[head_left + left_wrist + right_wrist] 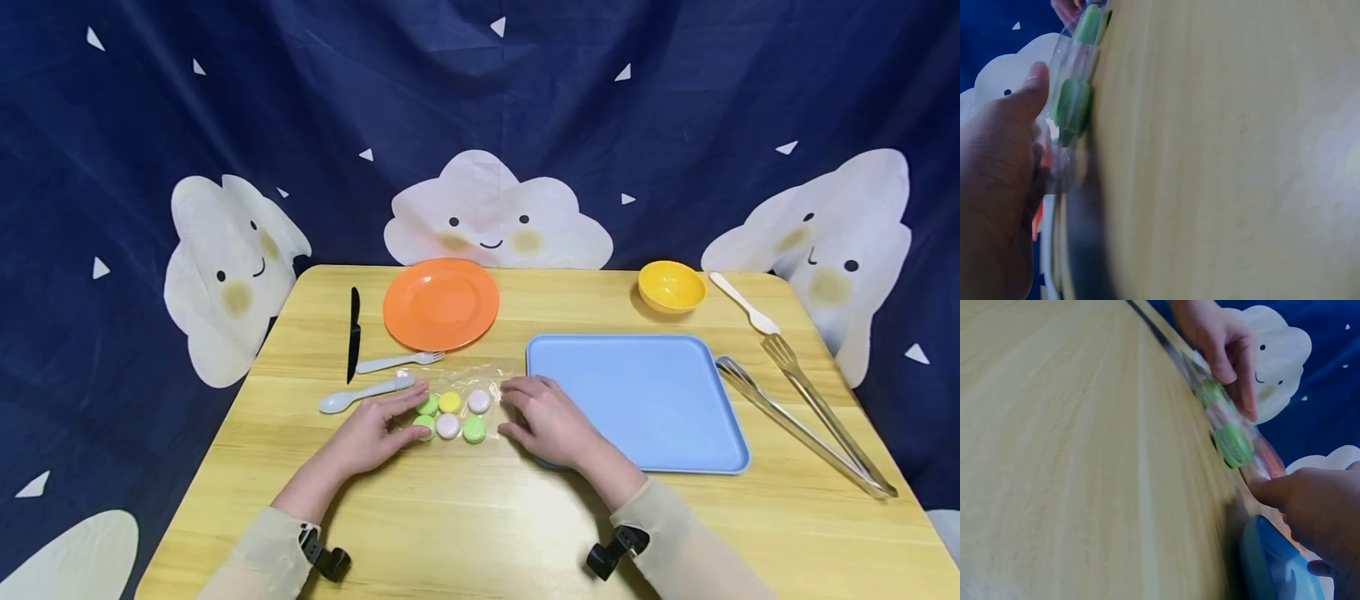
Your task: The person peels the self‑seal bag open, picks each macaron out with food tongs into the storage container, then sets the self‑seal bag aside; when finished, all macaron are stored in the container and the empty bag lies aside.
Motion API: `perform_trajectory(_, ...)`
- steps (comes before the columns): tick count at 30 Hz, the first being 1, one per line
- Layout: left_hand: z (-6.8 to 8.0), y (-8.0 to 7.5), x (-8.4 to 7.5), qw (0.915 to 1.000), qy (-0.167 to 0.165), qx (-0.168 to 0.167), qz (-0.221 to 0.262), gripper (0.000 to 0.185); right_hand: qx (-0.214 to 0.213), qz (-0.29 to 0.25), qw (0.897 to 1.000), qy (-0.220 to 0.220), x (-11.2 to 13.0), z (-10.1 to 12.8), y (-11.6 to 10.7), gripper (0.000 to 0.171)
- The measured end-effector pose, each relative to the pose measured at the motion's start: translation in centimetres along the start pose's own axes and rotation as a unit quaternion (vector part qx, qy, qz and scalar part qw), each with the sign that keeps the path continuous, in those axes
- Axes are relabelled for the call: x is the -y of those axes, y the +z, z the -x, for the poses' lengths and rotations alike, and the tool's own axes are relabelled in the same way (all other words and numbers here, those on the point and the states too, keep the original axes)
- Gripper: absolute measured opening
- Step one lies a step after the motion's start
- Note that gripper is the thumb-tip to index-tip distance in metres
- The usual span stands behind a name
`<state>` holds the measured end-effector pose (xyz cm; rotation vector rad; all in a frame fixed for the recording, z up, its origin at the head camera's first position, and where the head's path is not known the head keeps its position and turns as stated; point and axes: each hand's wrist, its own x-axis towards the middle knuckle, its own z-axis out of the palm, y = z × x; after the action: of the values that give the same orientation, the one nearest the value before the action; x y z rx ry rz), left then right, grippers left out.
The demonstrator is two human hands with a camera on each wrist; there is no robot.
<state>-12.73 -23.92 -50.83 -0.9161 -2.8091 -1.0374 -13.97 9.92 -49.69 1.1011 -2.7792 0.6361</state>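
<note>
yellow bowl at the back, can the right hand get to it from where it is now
Probably yes. The right hand rests at the candy bag, and only the flat blue tray lies between it and the yellow bowl, low enough to reach over.

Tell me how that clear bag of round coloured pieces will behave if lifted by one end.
The clear bag looks thin and crinkly, so it would probably sag. Its six round pieces lie loose in two rows and may slide together. Both the left hand and right hand hold its ends.

The table (480, 517) is pale wood with a smooth, lightly glossy grain. A clear, shiny plastic bag (457, 400) wraps 6 matt pastel discs (448, 426). The tray (637, 400), plate (441, 303) and bowl (671, 286) look like smooth plastic; the tongs (806, 421) are polished metal.
</note>
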Motion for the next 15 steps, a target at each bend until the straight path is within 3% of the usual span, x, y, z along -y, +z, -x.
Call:
perform_trajectory(4,-0.1,-0.3,-0.6,0.9968,-0.014,0.039,-0.068,0.065,0.038,0.030,0.999,-0.009,0.1,0.3,0.3,0.054)
perform_trajectory(7,-0.2,-0.2,-1.3,0.9938,-0.013,0.046,-0.101,0.056,0.054,0.036,0.998,-0.007,0.1,0.5,0.4,0.059)
perform_trajectory(11,-0.1,0.2,-2.3,0.9907,0.008,0.009,-0.135,0.039,0.068,0.033,0.997,0.002,0.3,0.7,0.4,0.061)
perform_trajectory(15,0.3,0.8,-2.8,0.9812,0.041,-0.038,-0.185,0.024,0.071,0.028,0.997,0.004,0.4,0.6,0.4,0.062)
